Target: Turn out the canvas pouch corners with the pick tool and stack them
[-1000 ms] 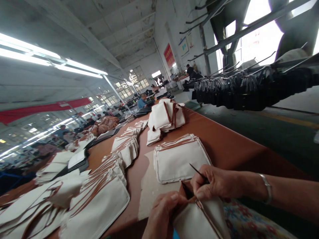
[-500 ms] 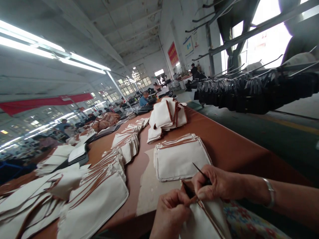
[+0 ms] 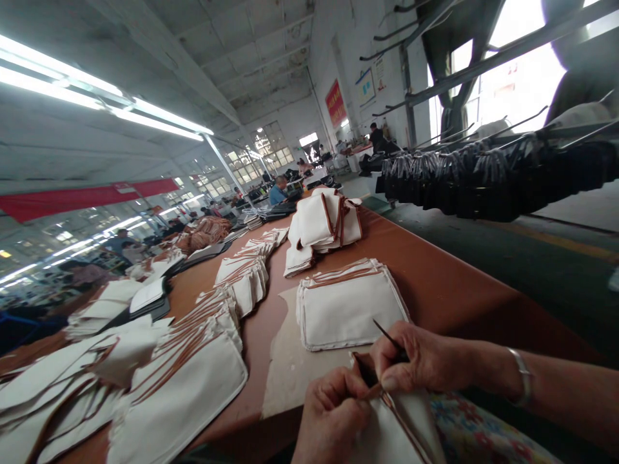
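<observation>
At the table's near edge I hold a white bag panel (image 3: 387, 432) with brown trim, its brown inside showing at the top. My left hand (image 3: 333, 409) pinches the trimmed edge between thumb and fingers. Closed beside it, my right hand (image 3: 418, 354) grips a thin, dark pointed tool (image 3: 384, 330), whose tip points up and to the left. My right thumb and fingertips also press at the panel's brown edge. The tool's other end is hidden in the hand. Just beyond my hands lies a neat stack of white panels (image 3: 345, 316).
Long rows of overlapping white panels (image 3: 193, 380) run along the left of the brown table (image 3: 435, 277). A taller pile of white pieces (image 3: 314, 222) sits farther back. On the right stands a rack of hanging black items (image 3: 493, 187). People work in the background.
My hands stay at the same brown edge with almost no movement. The view has shifted very slightly.
</observation>
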A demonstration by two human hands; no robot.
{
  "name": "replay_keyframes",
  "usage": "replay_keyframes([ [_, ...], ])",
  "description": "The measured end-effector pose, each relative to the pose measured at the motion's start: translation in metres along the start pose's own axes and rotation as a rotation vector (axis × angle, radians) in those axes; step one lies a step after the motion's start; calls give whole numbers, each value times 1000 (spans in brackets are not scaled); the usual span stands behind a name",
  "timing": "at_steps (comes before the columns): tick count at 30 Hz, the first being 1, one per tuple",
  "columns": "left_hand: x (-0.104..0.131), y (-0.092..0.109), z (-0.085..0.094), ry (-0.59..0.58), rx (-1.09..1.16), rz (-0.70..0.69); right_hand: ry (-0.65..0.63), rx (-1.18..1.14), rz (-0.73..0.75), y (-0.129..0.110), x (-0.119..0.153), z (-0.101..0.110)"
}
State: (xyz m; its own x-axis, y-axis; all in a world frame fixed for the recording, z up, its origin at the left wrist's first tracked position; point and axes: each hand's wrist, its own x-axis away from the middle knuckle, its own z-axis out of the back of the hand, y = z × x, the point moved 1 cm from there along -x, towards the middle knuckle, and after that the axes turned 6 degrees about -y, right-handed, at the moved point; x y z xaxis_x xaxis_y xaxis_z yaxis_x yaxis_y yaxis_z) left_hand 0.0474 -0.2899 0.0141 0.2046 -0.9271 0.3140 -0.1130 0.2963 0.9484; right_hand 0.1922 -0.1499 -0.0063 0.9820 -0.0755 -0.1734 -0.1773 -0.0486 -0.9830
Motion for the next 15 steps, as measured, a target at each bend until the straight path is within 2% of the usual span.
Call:
replay_keyframes([
  [4, 1, 3, 2, -102, -5, 17, -3, 11, 24, -2, -1, -2],
  [8, 0, 4, 2, -153, -152, -51, 22, 6, 30, -5, -1, -7],
  [10, 2, 4, 4, -215, -162, -59, 25, -39, 15, -5, 1, -9],
  [12, 3, 3, 9, -290, -167, -66, 30, -93, -25, -2, 3, -8],
  [15, 7, 3, 27, -428, -223, -50, 113, -145, -81, 8, 10, 3],
])
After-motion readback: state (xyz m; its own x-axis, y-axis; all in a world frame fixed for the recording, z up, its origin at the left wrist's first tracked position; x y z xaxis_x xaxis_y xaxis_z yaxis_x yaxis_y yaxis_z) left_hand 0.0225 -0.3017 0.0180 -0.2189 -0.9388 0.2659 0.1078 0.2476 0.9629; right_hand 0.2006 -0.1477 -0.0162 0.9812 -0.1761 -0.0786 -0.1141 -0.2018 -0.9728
